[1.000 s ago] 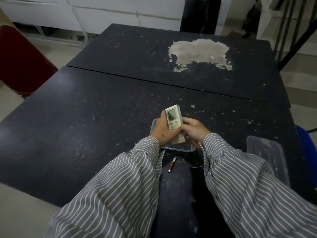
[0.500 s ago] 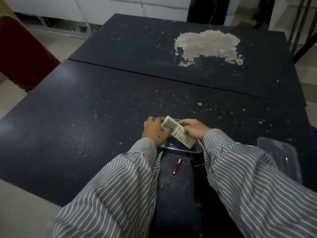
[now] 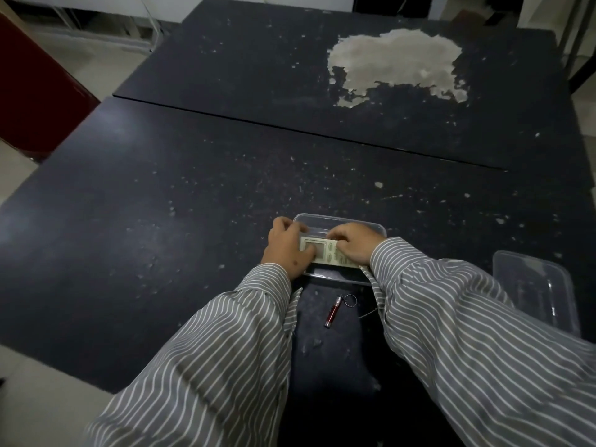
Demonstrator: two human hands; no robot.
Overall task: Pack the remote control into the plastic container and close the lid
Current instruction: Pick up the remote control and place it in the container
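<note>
A cream remote control [image 3: 322, 250] with a small screen lies sideways inside the clear plastic container [image 3: 342, 221] in front of me on the black table. My left hand [image 3: 285, 248] grips its left end and my right hand [image 3: 350, 242] covers its right end, fingers curled over it. The near wall of the container shows under my wrists. The clear lid [image 3: 535, 287] lies flat on the table to the right, apart from the container.
A small red pen light with a key ring [image 3: 332, 311] lies just in front of the container. The black table [image 3: 161, 221] has a worn pale patch [image 3: 396, 62] at the far right. A dark red chair [image 3: 35, 98] stands at the left.
The remote was held upright above the container, then tilted, and now lies level down in the container with both hands still on it.
</note>
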